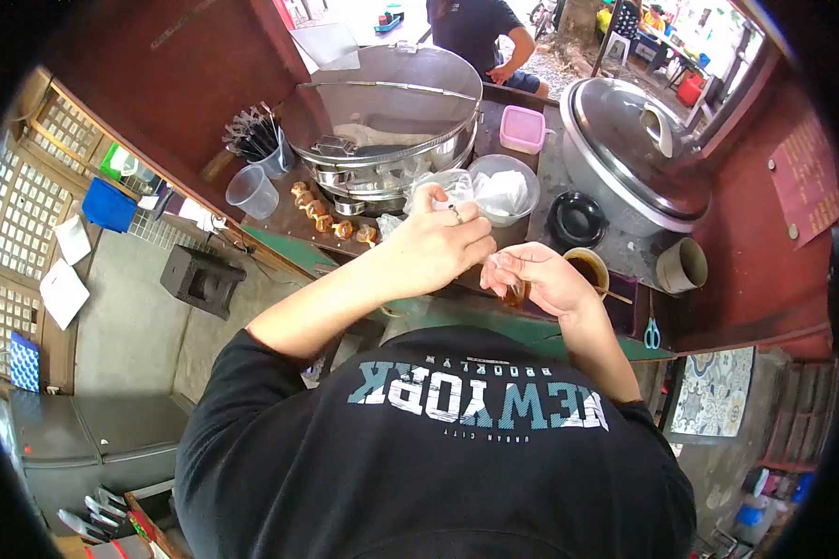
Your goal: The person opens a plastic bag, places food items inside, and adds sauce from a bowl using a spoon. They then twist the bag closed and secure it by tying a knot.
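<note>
In my right hand [555, 279], closed with the fingertips pinched, is a small clear plastic bag of brown sauce [515, 296], hanging just below the fingers. My left hand [446, 240], with a ring on one finger, is curled beside it, its fingertips close to the neck of the bag; what they grip is hidden. Just beyond the left hand lie a crumpled clear plastic bag [447, 184] and a clear bowl [524, 209] with white plastic inside. A container of brown sauce [602, 265] with a stick in it stands right behind my right hand.
A steel steamer [382, 168] and a big lidded pot [592, 177] fill the counter's back. Brown balls [323, 223] line the left, near a clear cup [252, 191]. Right are a black bowl [576, 220], brown cup [682, 267] and scissors [653, 334]. A person [475, 42] is opposite.
</note>
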`<control>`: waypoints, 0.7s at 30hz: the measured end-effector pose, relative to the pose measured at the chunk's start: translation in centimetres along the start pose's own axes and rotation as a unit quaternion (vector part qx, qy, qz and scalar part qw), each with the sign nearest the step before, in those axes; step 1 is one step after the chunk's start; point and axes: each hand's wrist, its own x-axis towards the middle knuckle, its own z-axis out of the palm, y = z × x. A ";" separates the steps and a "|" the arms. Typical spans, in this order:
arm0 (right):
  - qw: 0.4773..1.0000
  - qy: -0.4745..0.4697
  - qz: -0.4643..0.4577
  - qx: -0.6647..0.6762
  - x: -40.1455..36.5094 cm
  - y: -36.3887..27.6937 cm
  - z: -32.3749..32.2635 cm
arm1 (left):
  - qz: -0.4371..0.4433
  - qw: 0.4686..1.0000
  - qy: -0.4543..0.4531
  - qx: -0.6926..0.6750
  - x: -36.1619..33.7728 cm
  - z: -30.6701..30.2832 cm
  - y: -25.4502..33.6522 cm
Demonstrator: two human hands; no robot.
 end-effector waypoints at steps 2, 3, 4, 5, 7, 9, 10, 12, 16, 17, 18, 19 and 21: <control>0.999 0.018 -0.005 -0.034 0.1 0.1 0.3 | -0.001 1.000 -0.003 -0.010 0.0 0.1 0.0; 0.990 0.037 -0.018 -0.132 0.1 0.1 0.4 | -0.018 0.999 -0.034 -0.025 0.0 -0.1 0.1; 0.971 0.056 -0.031 -0.228 0.1 0.1 0.5 | -0.035 0.997 -0.064 -0.040 0.1 -0.4 0.2; 0.943 0.075 -0.044 -0.322 0.1 0.1 0.8 | -0.051 0.993 -0.095 -0.055 0.0 -0.5 0.2; 0.863 0.112 -0.137 -0.473 -0.1 -0.2 2.0 | -0.148 0.927 -0.066 -0.339 -0.7 1.2 -0.5; 0.802 0.121 -0.176 -0.558 -0.1 -0.1 2.5 | -0.244 0.745 -0.047 -0.619 -1.3 2.6 -0.7; 0.753 0.147 -0.183 -0.615 -0.1 0.0 2.8 | -0.287 0.601 -0.043 -0.745 -1.5 3.1 -0.3; 0.696 0.214 -0.210 -0.653 0.4 0.7 2.8 | -0.326 0.315 -0.017 -0.891 -1.4 3.4 0.8; 0.692 0.253 -0.220 -0.639 0.3 1.4 2.3 | -0.315 0.135 0.060 -0.937 -1.0 3.1 2.9; 0.698 0.259 -0.220 -0.631 0.3 1.6 2.2 | -0.317 0.350 0.047 -0.880 -1.6 4.0 2.5; 0.726 0.249 -0.191 -0.612 0.1 1.0 2.5 | -0.303 0.547 0.032 -0.780 -1.8 4.9 2.0; 0.727 0.247 -0.191 -0.612 0.1 1.0 2.4 | -0.274 0.717 0.016 -0.641 -2.1 5.6 1.8; 0.728 0.242 -0.194 -0.611 0.1 1.0 2.1 | -0.268 0.914 0.059 -0.300 -2.0 5.5 2.1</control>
